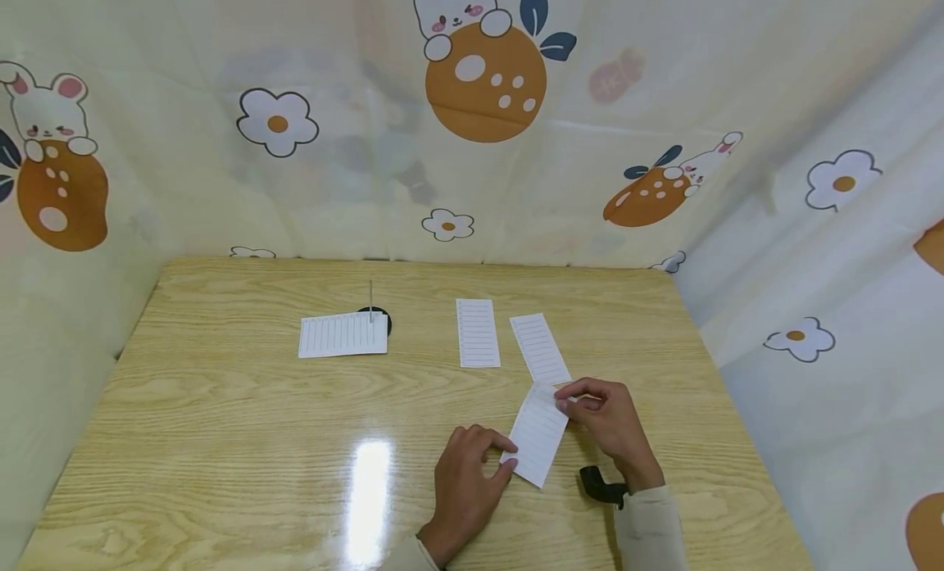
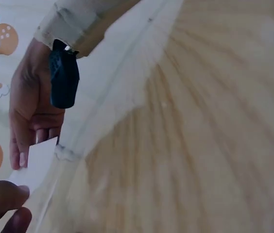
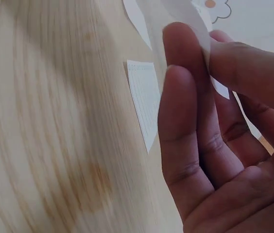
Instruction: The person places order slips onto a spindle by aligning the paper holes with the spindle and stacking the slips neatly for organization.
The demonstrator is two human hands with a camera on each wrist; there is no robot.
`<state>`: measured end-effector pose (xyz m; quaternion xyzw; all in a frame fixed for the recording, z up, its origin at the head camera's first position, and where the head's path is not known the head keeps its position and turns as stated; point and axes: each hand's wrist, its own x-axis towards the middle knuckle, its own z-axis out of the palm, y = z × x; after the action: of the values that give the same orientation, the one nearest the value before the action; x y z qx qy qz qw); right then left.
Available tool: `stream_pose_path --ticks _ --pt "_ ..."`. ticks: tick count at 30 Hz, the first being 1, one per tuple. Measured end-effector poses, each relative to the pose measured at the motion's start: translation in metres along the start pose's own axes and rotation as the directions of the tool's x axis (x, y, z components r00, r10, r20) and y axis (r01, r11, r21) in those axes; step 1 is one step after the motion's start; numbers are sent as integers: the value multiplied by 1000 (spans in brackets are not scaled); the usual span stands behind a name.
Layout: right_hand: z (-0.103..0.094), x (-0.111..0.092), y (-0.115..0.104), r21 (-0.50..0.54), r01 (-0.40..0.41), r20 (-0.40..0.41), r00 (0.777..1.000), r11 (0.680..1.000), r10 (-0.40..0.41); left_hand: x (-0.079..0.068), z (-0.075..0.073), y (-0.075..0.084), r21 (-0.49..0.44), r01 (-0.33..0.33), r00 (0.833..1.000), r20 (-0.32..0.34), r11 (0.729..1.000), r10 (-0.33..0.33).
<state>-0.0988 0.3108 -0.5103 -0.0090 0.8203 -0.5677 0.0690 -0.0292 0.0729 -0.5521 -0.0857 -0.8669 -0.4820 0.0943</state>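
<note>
Head view: the lined paper slip (image 1: 537, 441) sits between the hands. Left hand (image 1: 468, 482) pinches the near-left corner; right hand (image 1: 610, 423) pinches the far-right corner, beside another lined slip (image 1: 541, 347) just beyond it. Expect light, flexible stock, likely to crease and to slide on the surface (image 1: 243, 456). Grip edges lightly, thumb against fingertip; avoid squeezing mid-slip.

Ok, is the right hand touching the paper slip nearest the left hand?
Touching: the right wrist view shows the right hand pinching that paper slip between thumb and finger.
</note>
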Motion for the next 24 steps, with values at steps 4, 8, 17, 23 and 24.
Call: stream_pose_path --ticks 4,8,17,23,24 --pt "2 0 0 51 -3 -33 999 999 5 -1 -3 1 -105 27 999 -24 994 -30" --pt "7 -1 -2 100 -10 -65 998 995 17 -2 -5 1 -206 71 996 -28 976 -79" --pt "19 -2 -7 186 -29 -166 984 982 61 -2 -8 -1 -267 26 992 -110 963 -57" --pt "22 -2 -12 250 -37 -187 979 967 86 -1 -13 1 -290 27 991 -120 957 -64" --pt "23 -2 -12 255 -36 -193 977 966 87 -1 -14 1 -294 31 990 -120 955 -69"
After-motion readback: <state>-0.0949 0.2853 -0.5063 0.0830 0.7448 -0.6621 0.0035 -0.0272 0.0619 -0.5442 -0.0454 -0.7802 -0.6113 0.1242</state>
